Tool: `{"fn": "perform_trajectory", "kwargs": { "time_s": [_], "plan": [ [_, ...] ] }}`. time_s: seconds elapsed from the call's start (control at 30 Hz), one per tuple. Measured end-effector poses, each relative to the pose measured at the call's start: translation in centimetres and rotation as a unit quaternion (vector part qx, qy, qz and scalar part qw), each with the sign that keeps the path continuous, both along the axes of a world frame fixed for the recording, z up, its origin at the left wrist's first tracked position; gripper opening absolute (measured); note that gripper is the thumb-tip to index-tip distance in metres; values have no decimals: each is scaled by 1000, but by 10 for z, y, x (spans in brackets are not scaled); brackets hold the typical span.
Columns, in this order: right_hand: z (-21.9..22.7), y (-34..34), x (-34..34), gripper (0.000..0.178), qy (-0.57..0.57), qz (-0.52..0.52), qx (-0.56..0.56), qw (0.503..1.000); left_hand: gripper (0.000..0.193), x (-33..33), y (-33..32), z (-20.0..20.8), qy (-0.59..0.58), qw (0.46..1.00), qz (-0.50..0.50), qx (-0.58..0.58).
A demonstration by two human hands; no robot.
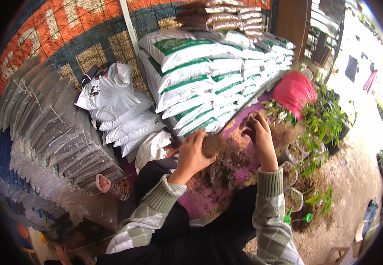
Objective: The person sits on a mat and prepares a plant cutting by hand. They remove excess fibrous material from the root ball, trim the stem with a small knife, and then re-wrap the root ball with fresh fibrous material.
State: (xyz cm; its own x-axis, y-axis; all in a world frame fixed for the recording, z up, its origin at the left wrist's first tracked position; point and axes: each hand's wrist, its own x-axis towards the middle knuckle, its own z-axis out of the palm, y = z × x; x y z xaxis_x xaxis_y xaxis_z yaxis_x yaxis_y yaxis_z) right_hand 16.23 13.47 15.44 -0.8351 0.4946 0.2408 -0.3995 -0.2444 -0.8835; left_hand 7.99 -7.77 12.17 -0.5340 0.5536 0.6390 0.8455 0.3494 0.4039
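Observation:
My left hand [192, 158] is wrapped around a rounded brown clump of soil [212, 146], held above the purple sheet [195, 199]. To its right, my right hand [262, 138] is raised with bent fingers around dark soil [248, 124], which also coats the fingertips. Loose soil and fibrous crumbs [223, 168] lie heaped on the sheet between and below the two hands. Several small soil-filled bags or pots [294, 199] stand in a row to the right of my right wrist.
White-and-green sacks [187, 90] are stacked high ahead, with brown packs [220, 22] on top. Grey packs [63, 128] and white bags [116, 101] are piled left. At right are a pink sack [294, 93], leafy plants [324, 117] and green plastic pieces [306, 217].

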Motion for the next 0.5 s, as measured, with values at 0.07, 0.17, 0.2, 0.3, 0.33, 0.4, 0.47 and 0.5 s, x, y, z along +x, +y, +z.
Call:
{"fn": "perform_trajectory", "kwargs": {
  "time_s": [0.07,0.17,0.2,0.3,0.33,0.4,0.47,0.5],
  "plan": [
    [5,2,0,18,16,1,-24,1000,65,-14,-3,3,76,996,-18,-49],
    [-1,1,-12,15,43,-20,-45,998,65,-40,0,-2,138,984,-33,-108],
    [-8,1,-14,12,52,-42,-5,998,65,-49,3,-7,140,982,-40,-121],
    [-27,0,-30,12,-34,-135,108,984,62,-76,12,-25,199,969,-62,-133],
    [-31,1,-38,14,8,-182,266,947,63,-85,18,-32,203,970,-65,-121],
    [-39,-2,-45,17,13,-162,262,951,65,-95,22,-51,178,978,-57,-87],
    [-44,-10,-48,18,-2,-146,248,958,66,-103,23,-67,161,984,-49,-57],
    [-45,-14,-50,13,4,-158,258,953,67,-104,21,-74,162,985,-44,-36]
  ]
}}
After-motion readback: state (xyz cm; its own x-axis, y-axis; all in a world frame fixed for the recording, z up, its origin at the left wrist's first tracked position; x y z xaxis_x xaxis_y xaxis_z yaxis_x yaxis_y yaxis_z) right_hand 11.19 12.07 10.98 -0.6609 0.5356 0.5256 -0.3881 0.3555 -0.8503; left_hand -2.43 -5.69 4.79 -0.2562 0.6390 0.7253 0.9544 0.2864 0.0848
